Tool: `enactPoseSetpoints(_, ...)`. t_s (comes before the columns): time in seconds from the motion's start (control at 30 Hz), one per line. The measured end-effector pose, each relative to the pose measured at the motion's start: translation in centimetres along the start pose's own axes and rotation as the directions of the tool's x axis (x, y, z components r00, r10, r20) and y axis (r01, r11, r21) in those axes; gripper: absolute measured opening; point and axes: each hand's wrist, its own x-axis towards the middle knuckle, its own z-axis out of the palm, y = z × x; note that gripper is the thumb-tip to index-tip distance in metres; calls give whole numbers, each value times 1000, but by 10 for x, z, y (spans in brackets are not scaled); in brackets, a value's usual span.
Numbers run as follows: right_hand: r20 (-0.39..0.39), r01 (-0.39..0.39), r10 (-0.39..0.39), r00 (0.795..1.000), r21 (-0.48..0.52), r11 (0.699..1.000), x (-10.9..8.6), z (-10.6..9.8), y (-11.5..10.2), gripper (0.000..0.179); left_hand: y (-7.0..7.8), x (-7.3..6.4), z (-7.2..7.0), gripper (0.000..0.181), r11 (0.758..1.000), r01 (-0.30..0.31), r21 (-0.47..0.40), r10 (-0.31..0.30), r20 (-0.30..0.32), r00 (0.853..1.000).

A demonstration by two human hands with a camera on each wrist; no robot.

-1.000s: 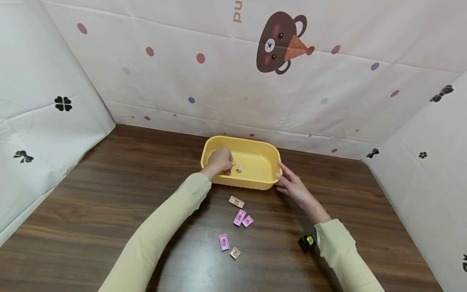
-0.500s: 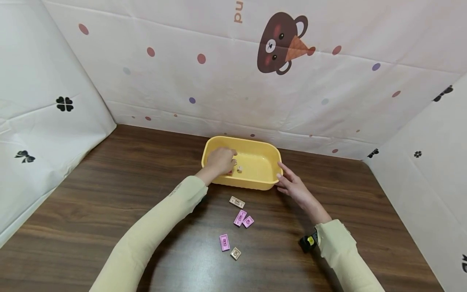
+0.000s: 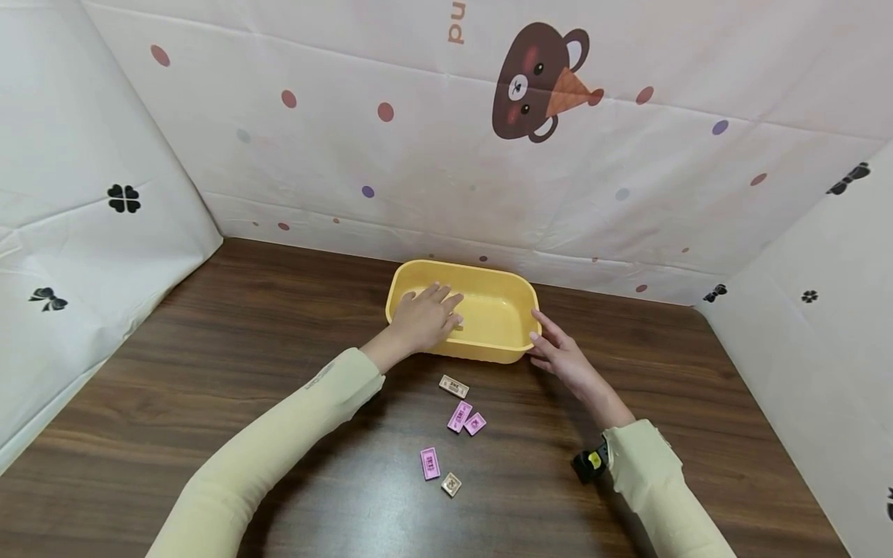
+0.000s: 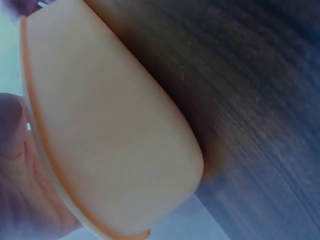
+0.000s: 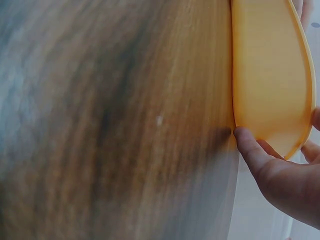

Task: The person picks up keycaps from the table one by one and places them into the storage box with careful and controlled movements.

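Observation:
A yellow plastic basin (image 3: 495,318) stands on the dark table by the back wall. My left hand (image 3: 418,319) reaches over its near left rim, fingers spread, with nothing visibly gripped. One small whitish block (image 3: 458,322) shows by its fingertips; the hand hides the rest of that side. At the basin's right end my right hand (image 3: 563,361) holds the rim, with fingertips over the edge and fingers (image 5: 255,155) against the outer wall. In the left wrist view the basin's outer wall (image 4: 110,125) covers most of what the left hand (image 4: 30,195) does.
On the table (image 3: 314,465) in front lie a long tan printed tile (image 3: 454,387), a pink tile (image 3: 459,416) with a smaller pink tile (image 3: 475,424) against it, another pink tile (image 3: 429,463) and a small tan tile (image 3: 451,484). A patterned cloth wall (image 3: 314,155) borders the back.
My left hand has gone from curled fingers low in the basin to spread fingers, and its forearm has shifted left. It now covers the red piece seen before. The right hand stays put.

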Motion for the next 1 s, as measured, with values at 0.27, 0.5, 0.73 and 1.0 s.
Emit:
enactPoseSetpoints(0.27,-10,-13,13,1000,2,1000,0,0,1,58,3,-15,1,48,999,-54,-9,54,-26,998)
enactPoseSetpoints(0.5,-5,-4,4,1000,13,1000,1,0,2,58,5,-28,1,50,997,-81,22,81,-43,996)
enactPoseSetpoints(0.73,-2,-7,7,1000,7,1000,0,0,0,58,5,-42,-1,49,990,-134,36,136,-70,988)
enactPoseSetpoints(1.0,-12,-18,18,1000,9,1000,1,0,0,59,5,-57,0,51,975,-200,100,212,-125,969)
